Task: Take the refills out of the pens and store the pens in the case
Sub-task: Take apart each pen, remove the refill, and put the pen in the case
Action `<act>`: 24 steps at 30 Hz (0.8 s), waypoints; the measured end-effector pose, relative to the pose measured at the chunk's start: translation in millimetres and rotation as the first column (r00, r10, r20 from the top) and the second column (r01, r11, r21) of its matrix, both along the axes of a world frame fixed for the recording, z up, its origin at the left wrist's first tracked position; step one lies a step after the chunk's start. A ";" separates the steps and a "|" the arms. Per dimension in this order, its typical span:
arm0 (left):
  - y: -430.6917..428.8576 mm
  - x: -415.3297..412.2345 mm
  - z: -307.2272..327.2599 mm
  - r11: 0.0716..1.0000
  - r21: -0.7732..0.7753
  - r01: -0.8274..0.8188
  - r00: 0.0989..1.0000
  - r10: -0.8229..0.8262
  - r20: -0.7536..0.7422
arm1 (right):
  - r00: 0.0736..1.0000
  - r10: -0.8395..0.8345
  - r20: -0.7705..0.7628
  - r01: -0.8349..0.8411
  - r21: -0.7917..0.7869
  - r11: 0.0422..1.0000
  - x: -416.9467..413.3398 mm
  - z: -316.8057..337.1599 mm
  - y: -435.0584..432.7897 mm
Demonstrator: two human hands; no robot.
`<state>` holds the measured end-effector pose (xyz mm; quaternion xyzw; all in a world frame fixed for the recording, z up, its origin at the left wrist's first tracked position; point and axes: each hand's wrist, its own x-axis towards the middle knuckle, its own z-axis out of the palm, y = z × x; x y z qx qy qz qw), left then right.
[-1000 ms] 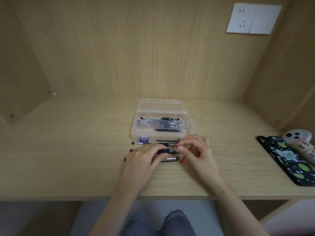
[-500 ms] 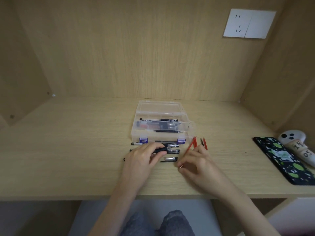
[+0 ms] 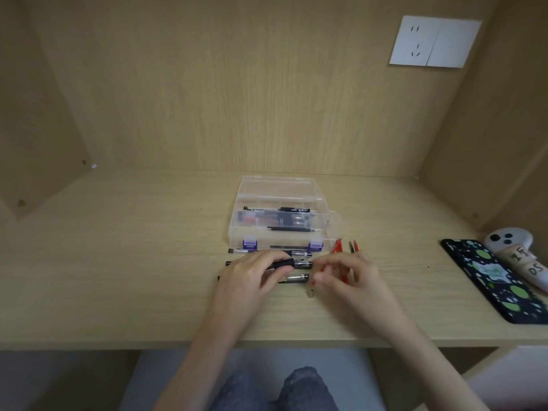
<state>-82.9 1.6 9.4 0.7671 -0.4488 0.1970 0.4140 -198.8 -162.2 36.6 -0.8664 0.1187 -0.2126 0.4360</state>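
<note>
Your left hand (image 3: 249,280) has its fingers pinched round the black pen (image 3: 292,264) just before the case (image 3: 281,232), your right hand (image 3: 353,280) is loosely curled on red refills (image 3: 336,247), which look thin, light and bendy, so grip mid-length.

Single view only: head-worn wide-angle camera, looking forward and down from above desk (image 3: 118,262). Back panel (image 3: 237,99) fills upper half of frame, wall socket (image 3: 434,41) upper right. Clear case (image 3: 281,191) at centre, moderately near. Both forearms enter from bottom edge; wearer's knees at bottom centre. Straight edges bow toward frame borders. No second view to share scene.
</note>
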 end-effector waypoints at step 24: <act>4.1 -6.4 7.4 1.000 0.019 -0.011 1.000 0.011 -0.016 | 0.914 -0.404 -0.037 0.366 0.506 0.781 25.1 33.0 -58.5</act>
